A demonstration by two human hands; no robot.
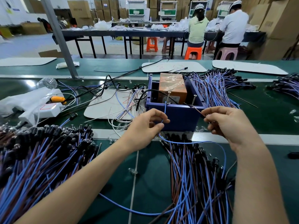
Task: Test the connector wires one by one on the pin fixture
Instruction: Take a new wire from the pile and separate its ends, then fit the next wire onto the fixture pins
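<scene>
a dark blue plastic box (178, 117) sits at the middle of a green conveyor surface (150, 167), with two upright screws on its near wall acting as test pins. the left hand (145, 125) pinches a thin blue wire (165, 109) between thumb and forefinger, holding its end up just beside the foot of the left screw (169, 96); contact cannot be made out. the right hand (226, 123), fingers curled, grips a brown wire (196, 110) that slants up and left past the foot of the right screw (193, 100). below the hands the blue wire loops across the belt. an orange carton (172, 88) stands inside the box.

a heap of blue and brown wires with black connectors (40, 151) lies at the near left, another (194, 167) at the near right, and a third (218, 88) behind the box on the right. a white power strip (48, 109) and a pale board (110, 102) with loose cables lie to the left. a grey post (59, 38) rises from the belt's far edge.

beyond is a factory floor: a long dark table (129, 32), orange stools (193, 53), two seated workers in white caps (196, 28) facing away, and stacked cardboard cartons (281, 21).
</scene>
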